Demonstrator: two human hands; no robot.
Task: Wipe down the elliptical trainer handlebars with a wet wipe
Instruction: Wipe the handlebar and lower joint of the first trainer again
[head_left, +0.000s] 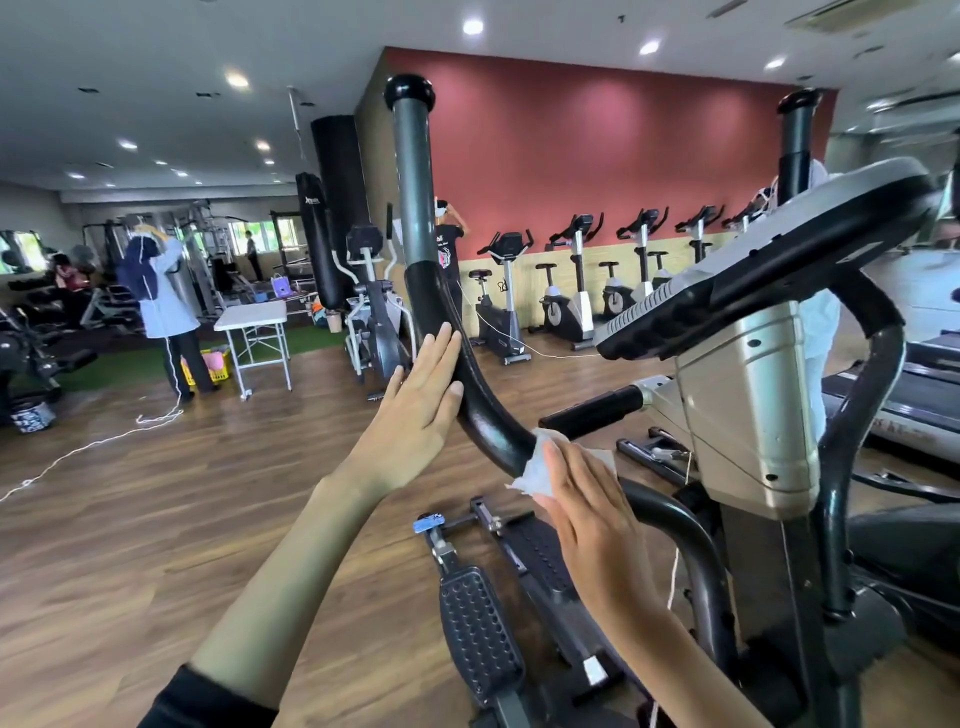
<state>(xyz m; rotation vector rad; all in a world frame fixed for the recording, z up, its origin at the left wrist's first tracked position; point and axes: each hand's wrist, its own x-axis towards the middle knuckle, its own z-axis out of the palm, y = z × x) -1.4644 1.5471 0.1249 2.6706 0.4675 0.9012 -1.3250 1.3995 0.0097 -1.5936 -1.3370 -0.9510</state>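
Glossy black handlebar (470, 374), thin crumpled wet wipe (537, 467) (paper-like), studded matt pedal (478, 631), smooth wood-look floor (208, 493)

The near handlebar (415, 208) stands upright: a grey tube capped by a black knob, with a black lower part that curves down to the right. The far handlebar (796, 150) shows only its black, knob-capped top. A crumpled white wipe (537, 470) sits against the near bar's lower bend.

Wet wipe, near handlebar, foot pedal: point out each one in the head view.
wet wipe (532, 470), head view, on the white crumpled fold against the bar.
near handlebar (414, 197), head view, on its grey upper tube.
foot pedal (478, 639), head view, on its studded black tread.
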